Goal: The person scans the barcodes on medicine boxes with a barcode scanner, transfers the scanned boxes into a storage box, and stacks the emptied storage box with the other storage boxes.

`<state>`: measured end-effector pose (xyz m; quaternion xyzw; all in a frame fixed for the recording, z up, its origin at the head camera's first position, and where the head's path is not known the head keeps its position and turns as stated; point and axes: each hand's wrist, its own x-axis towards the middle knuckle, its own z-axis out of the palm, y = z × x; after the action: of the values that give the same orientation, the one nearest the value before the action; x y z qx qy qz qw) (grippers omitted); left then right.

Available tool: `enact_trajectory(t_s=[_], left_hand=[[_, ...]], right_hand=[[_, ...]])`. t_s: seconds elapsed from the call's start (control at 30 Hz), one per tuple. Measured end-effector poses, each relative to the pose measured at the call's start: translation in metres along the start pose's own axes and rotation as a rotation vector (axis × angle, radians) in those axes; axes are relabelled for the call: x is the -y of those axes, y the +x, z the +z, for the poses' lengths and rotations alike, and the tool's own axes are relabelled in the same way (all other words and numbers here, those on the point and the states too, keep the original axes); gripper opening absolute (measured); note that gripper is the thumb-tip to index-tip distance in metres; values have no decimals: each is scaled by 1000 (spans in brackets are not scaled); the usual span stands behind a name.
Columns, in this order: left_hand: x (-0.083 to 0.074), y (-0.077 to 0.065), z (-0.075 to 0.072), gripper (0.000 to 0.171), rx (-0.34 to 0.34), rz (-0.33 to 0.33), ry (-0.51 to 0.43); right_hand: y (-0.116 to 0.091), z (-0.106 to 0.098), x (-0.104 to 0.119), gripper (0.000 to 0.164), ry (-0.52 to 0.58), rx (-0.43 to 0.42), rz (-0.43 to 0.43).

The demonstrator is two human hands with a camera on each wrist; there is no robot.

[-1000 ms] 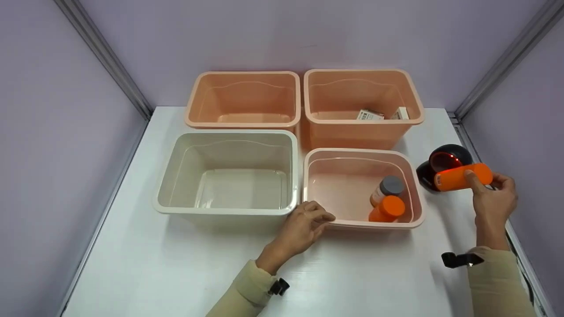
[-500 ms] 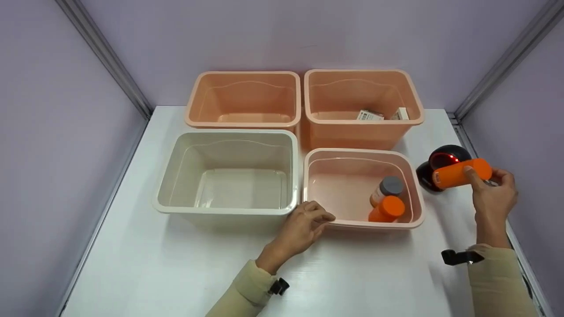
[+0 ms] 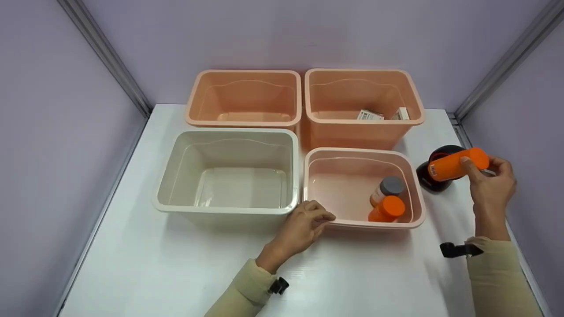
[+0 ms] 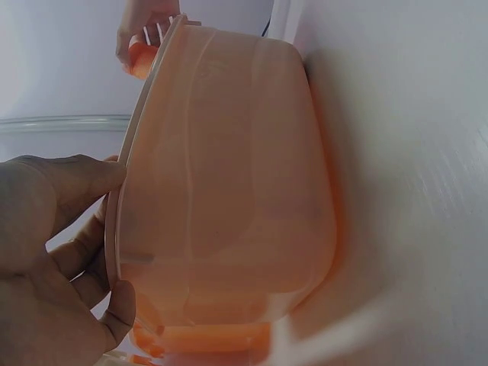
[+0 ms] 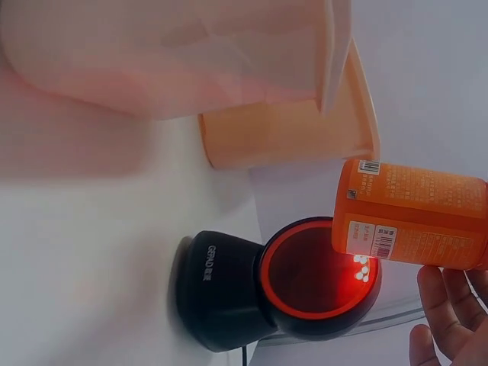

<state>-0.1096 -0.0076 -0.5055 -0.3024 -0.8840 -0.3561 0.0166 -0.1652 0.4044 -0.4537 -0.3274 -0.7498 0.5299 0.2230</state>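
My right hand grips an orange pill bottle near its cap, tilted almost on its side. The bottle is held over the black barcode scanner, overlapping the edge of its glowing red window in the right wrist view. Printed labels and barcodes show near the bottle's base. My left hand pinches the front-left rim of a light pink bin, thumb on one side and fingers on the other. Inside that bin stand a second orange bottle and a grey-capped bottle.
A white bin stands left of the pink one. Behind are two peach bins, the left peach bin and the right peach bin, which holds small white boxes. Purple-grey walls enclose the white table.
My right hand has raised the orange bottle slightly and shifted it away from me, so it now covers most of the scanner's red window in the head view. My left hand stays put.
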Motion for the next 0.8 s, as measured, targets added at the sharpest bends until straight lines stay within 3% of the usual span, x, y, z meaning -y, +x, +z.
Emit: enact_trajectory(t_s=[0.8], left_hand=[[0,0,-1,18,4,-8,-3]], right_hand=[[-13,25,47,45,-48,80,-203]])
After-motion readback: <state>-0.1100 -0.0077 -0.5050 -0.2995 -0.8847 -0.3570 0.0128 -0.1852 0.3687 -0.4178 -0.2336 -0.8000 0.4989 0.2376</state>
